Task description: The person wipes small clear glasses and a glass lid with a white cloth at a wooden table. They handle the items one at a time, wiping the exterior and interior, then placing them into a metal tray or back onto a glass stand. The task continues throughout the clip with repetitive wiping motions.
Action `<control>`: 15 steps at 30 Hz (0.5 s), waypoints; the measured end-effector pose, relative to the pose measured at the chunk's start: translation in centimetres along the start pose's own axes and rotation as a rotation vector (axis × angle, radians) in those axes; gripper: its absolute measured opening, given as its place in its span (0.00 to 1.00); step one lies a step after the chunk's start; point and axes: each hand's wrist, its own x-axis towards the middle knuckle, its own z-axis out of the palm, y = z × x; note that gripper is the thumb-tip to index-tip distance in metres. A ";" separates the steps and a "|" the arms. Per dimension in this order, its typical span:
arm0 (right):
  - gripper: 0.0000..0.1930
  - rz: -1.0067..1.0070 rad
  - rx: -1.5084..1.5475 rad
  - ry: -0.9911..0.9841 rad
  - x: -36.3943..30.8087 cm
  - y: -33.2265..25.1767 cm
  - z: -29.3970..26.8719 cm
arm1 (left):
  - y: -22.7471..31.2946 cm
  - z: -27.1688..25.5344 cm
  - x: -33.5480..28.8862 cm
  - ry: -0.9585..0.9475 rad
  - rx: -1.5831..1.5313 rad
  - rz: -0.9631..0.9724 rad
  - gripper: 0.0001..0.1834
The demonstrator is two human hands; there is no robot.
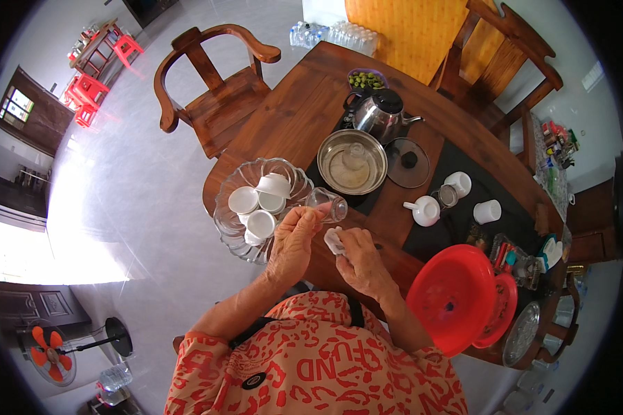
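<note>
My left hand (293,243) is closed around a small clear glass cup (331,206), tilted on its side above the near table edge. Just to the right, my right hand (367,261) pinches a crumpled white cloth or tissue (334,241), a little apart from the cup. Beside my left hand stands a scalloped clear glass bowl (223,228) with several white cups (243,200) piled in it. Beyond the glass cup is a round metal pot (329,181) holding some liquid and a clear glass piece (355,156).
A steel kettle (383,119) stands behind the pot, with a glass lid (408,163) at its right. A white teapot (425,211) and white cups (487,211) sit on the dark tray (441,238). A red basin (450,290) is near my right forearm. A wooden chair (218,93) stands far left.
</note>
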 end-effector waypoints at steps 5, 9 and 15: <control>0.27 0.106 -0.108 -0.155 -2.5 2.9 0.8 | -1.3 -0.5 0.0 -0.037 -0.010 -0.039 0.09; 0.30 0.090 -0.069 0.212 -1.2 2.0 -1.0 | -1.7 0.1 -0.2 -0.037 -0.026 -0.053 0.09; 0.34 0.212 0.630 0.302 0.1 2.4 -2.0 | -3.2 1.4 -0.1 -0.140 -0.130 -0.076 0.09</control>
